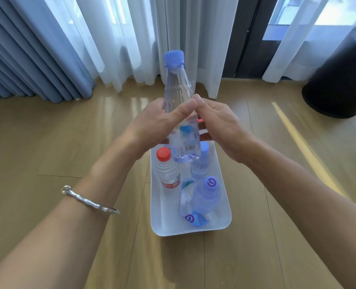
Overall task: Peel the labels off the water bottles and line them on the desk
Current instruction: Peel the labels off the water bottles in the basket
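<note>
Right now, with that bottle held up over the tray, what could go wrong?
The held bottle hangs above the tray, gripped by the left hand and right hand; a slip could drop it onto the red-capped bottle standing below and topple it.
Its label sits on the lower part and might tear into scraps when pulled.

Bright daylight pours through the sheer curtains point(131, 38), streaking glare across the floor point(114, 105); wide-angle distortion bends edges; slightly soft overall.
</note>
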Motion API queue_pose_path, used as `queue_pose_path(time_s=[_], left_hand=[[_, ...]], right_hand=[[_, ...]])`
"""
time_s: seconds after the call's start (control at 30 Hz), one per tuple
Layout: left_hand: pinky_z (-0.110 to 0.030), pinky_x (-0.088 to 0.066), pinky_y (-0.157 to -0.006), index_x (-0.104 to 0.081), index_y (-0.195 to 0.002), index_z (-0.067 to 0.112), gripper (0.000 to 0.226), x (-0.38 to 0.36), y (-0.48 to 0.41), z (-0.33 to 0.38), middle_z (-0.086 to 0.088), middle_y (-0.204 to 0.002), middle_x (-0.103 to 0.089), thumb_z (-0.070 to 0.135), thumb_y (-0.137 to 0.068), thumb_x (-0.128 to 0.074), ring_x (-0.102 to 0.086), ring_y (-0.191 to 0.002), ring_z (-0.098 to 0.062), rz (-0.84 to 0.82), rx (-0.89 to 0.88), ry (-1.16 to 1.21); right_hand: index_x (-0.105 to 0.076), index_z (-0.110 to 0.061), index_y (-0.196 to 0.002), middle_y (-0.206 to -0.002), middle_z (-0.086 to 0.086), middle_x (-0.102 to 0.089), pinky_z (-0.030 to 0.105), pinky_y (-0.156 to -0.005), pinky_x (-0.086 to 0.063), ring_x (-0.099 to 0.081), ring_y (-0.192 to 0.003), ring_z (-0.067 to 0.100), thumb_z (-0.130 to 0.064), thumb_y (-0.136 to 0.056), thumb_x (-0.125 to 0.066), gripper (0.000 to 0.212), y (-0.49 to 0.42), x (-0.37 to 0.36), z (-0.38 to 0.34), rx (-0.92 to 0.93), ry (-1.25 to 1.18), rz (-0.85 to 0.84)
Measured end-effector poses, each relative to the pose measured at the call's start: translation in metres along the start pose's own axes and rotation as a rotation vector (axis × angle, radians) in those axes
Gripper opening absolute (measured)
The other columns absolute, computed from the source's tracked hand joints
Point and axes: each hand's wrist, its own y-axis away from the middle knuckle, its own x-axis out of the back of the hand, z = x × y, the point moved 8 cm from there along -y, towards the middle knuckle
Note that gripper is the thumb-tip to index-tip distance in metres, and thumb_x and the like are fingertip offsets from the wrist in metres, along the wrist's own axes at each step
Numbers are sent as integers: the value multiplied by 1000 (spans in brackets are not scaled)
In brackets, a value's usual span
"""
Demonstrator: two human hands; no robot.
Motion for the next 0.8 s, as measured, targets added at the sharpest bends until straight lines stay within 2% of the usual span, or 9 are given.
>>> queue_pose_path(time_s=[0.17,0.3,0.37,0.4,0.43,0.5,0.6,0.73,0.8], left_hand=[[-49,-60,-77,-62,-106,26,45,10,1,-1,-1,-107,-72,54,-73,-75,-72,-93,-25,19,64,37],[-41,-62,-68,-62,-110,21,44,27,-1,2,1,-104,-73,44,-76,-77,-73,-87,-15,127,51,74],[-32,-59,-57,-62,-101,23,31,37,-1,0,7,-96,-72,40,-79,-76,-72,-76,-8,220,48,117],[-30,-56,-56,-61,-100,23,31,40,0,-1,8,-95,-71,40,-78,-76,-72,-74,-6,264,50,126],[-31,-57,-57,-60,-103,22,36,43,0,-3,9,-97,-70,41,-77,-77,-72,-77,-7,300,54,133],[-38,-60,-65,-58,-109,21,47,45,0,-5,8,-103,-69,44,-74,-79,-71,-88,-12,349,58,136],[-48,-61,-74,-57,-102,24,47,42,1,-5,5,-103,-69,49,-69,-80,-70,-92,-16,392,56,126],[-48,-60,-76,-51,-89,31,43,40,2,-2,9,-98,-66,52,-66,-80,-69,-89,-15,454,32,73],[-48,-59,-78,-50,-88,31,48,41,1,-1,10,-96,-65,56,-61,-80,-69,-89,-14,480,31,55]], right_hand=[[-67,-29,-101,-85,-9,-71,22,-68,-54,-69,-81,5,-38,-104,-32,36,-1,-5,-4,50,-1,-23],[-70,-22,-101,-93,2,-73,42,-84,-58,-69,-90,18,-29,-99,-47,24,-1,-2,-8,114,77,102],[-64,-25,-96,-88,-7,-69,33,-84,-57,-66,-87,7,-30,-91,-60,8,1,-2,-6,116,207,173],[-60,-27,-95,-89,-12,-66,23,-79,-55,-64,-87,2,-32,-87,-65,11,2,-3,-6,112,254,200],[-56,-28,-92,-91,-14,-64,16,-73,-51,-62,-87,0,-36,-83,-69,18,4,-6,-6,110,293,216],[-52,-27,-89,-93,-12,-61,11,-65,-42,-60,-88,3,-43,-78,-73,28,6,-11,-7,130,382,248],[-50,-23,-85,-96,-6,-57,14,-63,-41,-56,-87,9,-48,-79,-71,33,7,-14,-10,159,478,318],[-49,-20,-83,-94,-4,-53,13,-64,-40,-56,-87,12,-44,-84,-67,30,6,-14,-14,166,511,335],[-50,-20,-83,-94,-4,-54,19,-68,-45,-58,-91,14,-41,-86,-66,26,5,-14,-14,161,509,328]])
